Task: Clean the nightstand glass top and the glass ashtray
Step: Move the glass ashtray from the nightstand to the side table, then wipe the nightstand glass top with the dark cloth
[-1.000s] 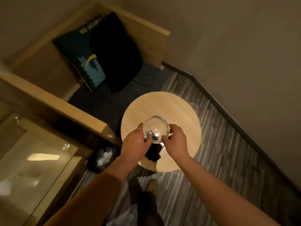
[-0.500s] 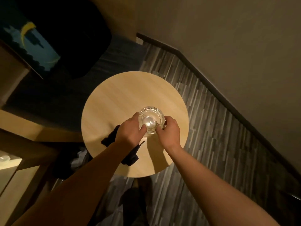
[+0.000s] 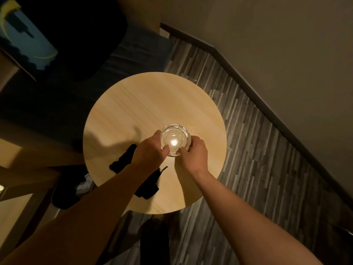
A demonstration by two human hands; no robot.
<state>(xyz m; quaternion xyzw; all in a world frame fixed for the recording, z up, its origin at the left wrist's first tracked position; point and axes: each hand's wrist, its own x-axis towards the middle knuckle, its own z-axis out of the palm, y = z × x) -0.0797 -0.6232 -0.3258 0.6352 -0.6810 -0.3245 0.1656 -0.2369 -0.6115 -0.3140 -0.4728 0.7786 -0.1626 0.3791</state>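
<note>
A clear glass ashtray is right of centre over the round light wooden table. My left hand grips its left rim, thumb on the near edge. My right hand grips its right rim the same way. A dark cloth lies on the table under my left wrist and forearm, partly hidden by the arm. A bright light reflection shines in the ashtray's bowl. The nightstand's glass top is out of view.
A dark upholstered seat with a blue printed cushion stands behind the table. A dark bin with crumpled paper sits at the table's left. The wall and its dark skirting run along the right, above the striped floor.
The view has swung right and nearer the round table, leaving the glass-topped nightstand out of frame. Both hands have brought the ashtray down over the table. The cloth now lies on the table.
</note>
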